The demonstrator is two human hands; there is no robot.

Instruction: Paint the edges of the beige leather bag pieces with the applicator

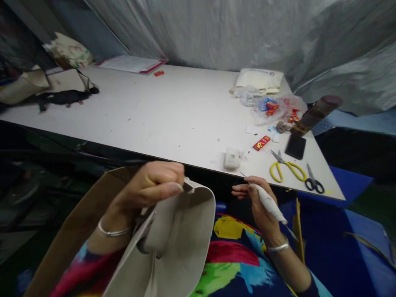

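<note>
My left hand [154, 185] is closed in a fist on the upper edge of a stiff beige bag [188, 231]. The bag is tilted, its mouth facing up and showing a seam and an opening inside. To the right, my right hand [260, 198] holds a white-handled awl [269, 204] between thumb and fingers, apart from the bag. One thin metal point sticks out past the fingertips, and another thin end shows near the wrist. A white block [232, 158] with small marks sits on the table edge just beyond that hand.
On the white table [161, 111] lie yellow-handled scissors [287, 166], black-handled scissors [314, 181], a dark phone [295, 146], a red packet [261, 142] and plastic bags [278, 109]. A brown cylinder [315, 115] stands behind the phone. A cardboard box [77, 218] is at my left.
</note>
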